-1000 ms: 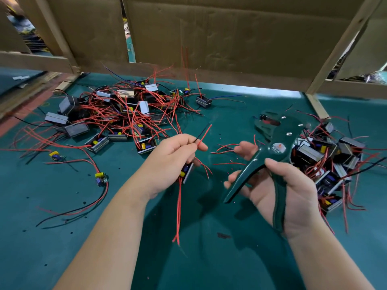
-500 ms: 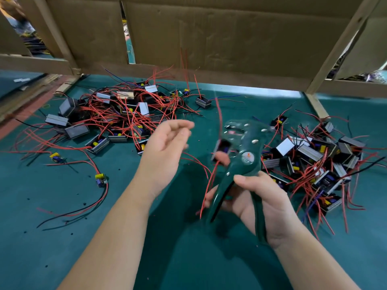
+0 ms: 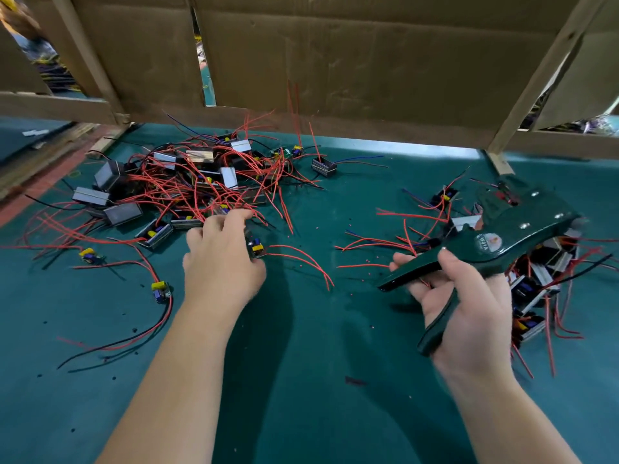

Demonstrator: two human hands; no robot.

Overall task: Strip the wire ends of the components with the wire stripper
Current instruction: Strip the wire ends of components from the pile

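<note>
Green counter (image 3: 301,380). Left hand (image 3: 221,262) mid-frame at edge of left pile (image 3: 187,185), fingers curled beside a component (image 3: 256,247); grip unclear. Right hand (image 3: 469,303) lower right, fingers wrapped round stripper (image 3: 502,234) handles, over right pile (image 3: 536,283).

Only 2 arms in view, both from the bottom edge: L hand (image 3: 222,262) + R hand (image 3: 469,303), both bare. L forearm (image 3: 187,363) & R forearm (image 3: 495,406) are bare right down to the frame edge. R thumb nail is short, plain; L fingers (image 3: 234,217) are motion-blurred, so nails can't tell.
</note>
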